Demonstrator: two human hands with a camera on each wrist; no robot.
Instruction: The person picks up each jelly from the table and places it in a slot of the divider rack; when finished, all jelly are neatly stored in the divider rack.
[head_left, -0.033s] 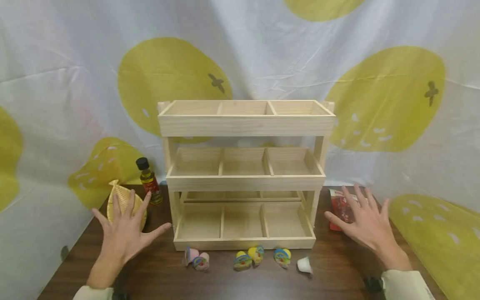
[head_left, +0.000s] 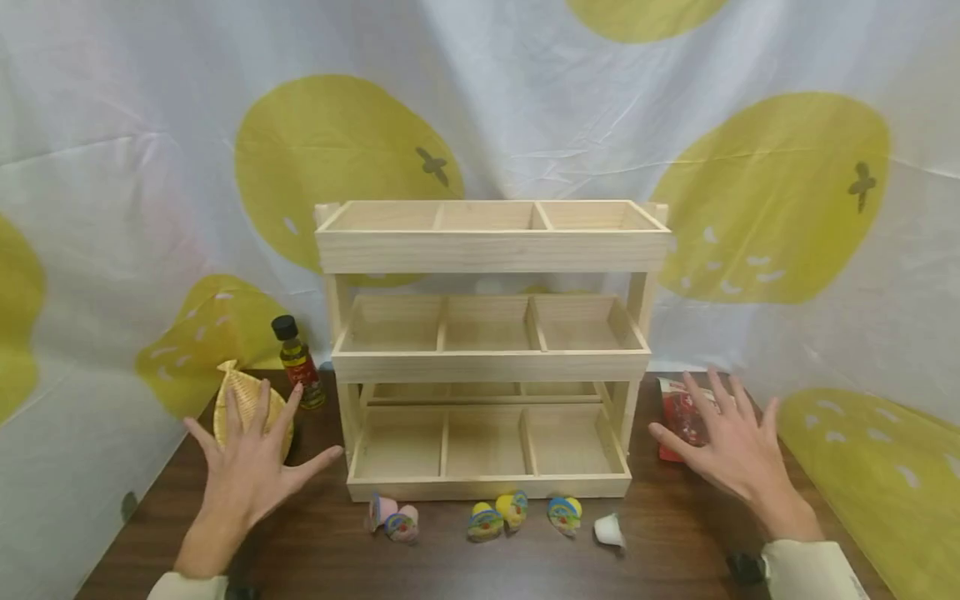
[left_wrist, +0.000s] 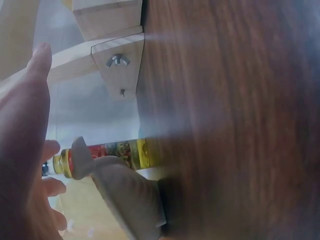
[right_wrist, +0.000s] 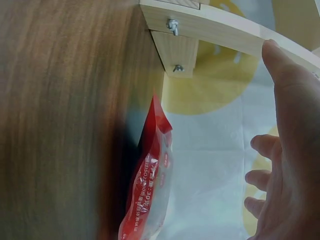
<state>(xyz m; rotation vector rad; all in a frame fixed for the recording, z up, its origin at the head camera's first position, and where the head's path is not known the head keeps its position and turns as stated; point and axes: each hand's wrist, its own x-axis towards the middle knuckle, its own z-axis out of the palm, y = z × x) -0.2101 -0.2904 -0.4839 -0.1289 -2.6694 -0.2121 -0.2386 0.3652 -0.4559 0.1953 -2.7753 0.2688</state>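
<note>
My left hand [head_left: 251,471] hovers with its fingers spread, holding nothing, and partly covers a woven straw-coloured item [head_left: 247,392] with a knotted tip. Behind that hand stands a small bottle [head_left: 302,371] with a black cap, yellow contents and a red label. On the other side, my right hand [head_left: 738,454] is spread too and grips nothing. It overlaps a red packet [head_left: 678,425], which in the right wrist view is a glossy red-and-clear packet [right_wrist: 147,185] beside the palm. Between the hands stands a three-tier wooden rack [head_left: 491,367], each tier divided into compartments.
Small cups lie along the rack's front: pink ones [head_left: 385,507], yellow ones with printed lids [head_left: 486,521], a blue-lidded one [head_left: 562,515] and a white one [head_left: 608,530]. A curtain with yellow fruit shapes [head_left: 525,100] hangs behind and beside the brown table [head_left: 450,575].
</note>
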